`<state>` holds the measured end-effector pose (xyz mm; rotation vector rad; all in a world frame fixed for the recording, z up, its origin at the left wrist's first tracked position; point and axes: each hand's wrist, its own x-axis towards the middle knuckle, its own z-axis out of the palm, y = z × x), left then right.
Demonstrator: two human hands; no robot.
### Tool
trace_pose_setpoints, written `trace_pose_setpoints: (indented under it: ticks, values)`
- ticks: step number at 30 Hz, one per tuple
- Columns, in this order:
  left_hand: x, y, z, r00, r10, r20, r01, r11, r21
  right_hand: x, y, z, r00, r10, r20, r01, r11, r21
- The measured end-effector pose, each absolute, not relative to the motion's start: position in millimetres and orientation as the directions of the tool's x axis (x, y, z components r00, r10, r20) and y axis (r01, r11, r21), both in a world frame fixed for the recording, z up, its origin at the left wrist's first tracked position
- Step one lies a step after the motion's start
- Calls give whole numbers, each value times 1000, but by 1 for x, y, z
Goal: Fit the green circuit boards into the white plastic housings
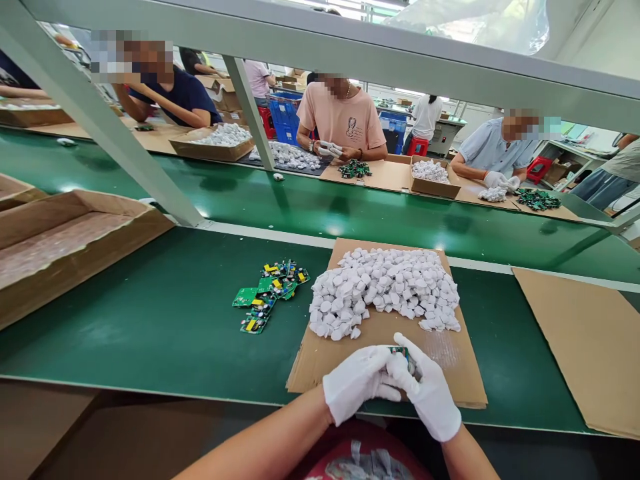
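PCB btwn fingers, L hand & R hand

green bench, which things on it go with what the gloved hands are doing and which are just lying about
In the work, by the look of it:
held board, between left hand and right hand
heap of white pieces
loose circuit boards beside it
cardboard mat beneath

Seemingly just lying about:
cardboard sheet at right
cardboard box at left, use unclear
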<state>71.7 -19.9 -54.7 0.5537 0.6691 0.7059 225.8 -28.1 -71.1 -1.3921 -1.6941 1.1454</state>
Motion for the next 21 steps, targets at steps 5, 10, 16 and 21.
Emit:
trace_pose_setpoints:
  ticks: [5,10,16,21]
  values:
    - [72,-23,-52,560,763,-323,-348,570,744,223,-25,-61,-268,961,-69,237,-3,-971]
    - [72,-25,-61,504,822,-265,-296,453,841,217,-24,-65,-165,978,-130,250,-86,-964]
    - [69,-22,-54,531,783,-325,-326,543,774,221,-24,-65,-219,966,-140,205,-94,-974]
    - [68,-22,-52,583,762,-282,-455,593,664,221,-24,-63,-257,960,-111,259,-43,-965]
